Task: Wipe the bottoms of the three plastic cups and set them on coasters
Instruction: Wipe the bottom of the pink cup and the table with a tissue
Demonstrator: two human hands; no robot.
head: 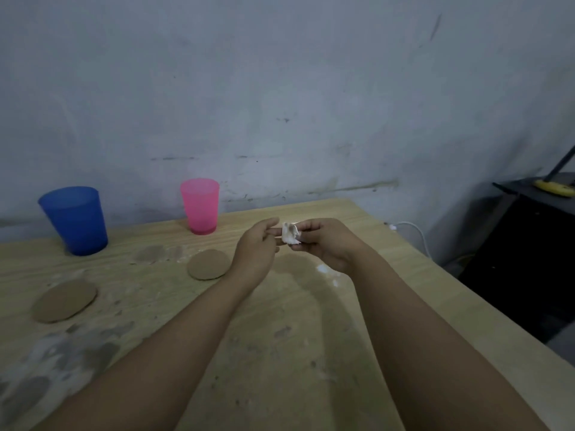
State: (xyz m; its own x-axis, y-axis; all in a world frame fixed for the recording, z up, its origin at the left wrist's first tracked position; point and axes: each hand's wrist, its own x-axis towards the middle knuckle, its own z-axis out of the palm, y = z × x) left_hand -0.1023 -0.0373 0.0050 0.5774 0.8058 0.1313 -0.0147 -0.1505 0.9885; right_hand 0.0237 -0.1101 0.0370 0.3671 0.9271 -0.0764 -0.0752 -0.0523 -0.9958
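Closest to me, two bare forearms reach out over the wooden surface (311,353), which is scuffed and blotched with grey stains at its near left. The hands meet in the air above the middle of it. The right hand (326,244) has its fingers curled and pinching a small crumpled white tissue (291,234). The left hand (253,244) is just beside it, fingers fairly straight and slightly apart, their tips at the tissue's edge; whether they actually touch it I cannot tell.

Under and left of the left hand lies a round brown coaster (208,264), and another coaster (64,301) sits nearer, at the left. A darker round patch under the hands may be a third coaster or only a stain; it is too dim to say. Further back, the pink cup (200,206) and the blue cup (74,219) stand upright on the bare surface, well apart, neither on a coaster. The third cup is not visible.

To my eye no wiping has begun. The tissue is small and wadded, so it could tear or slip from the pinch, and pale specks below the right hand may already be bits of it. The cups look light, so a careless reach could tip one. At the far right, a dark stand (529,231) holds something yellow, cut off by the frame.
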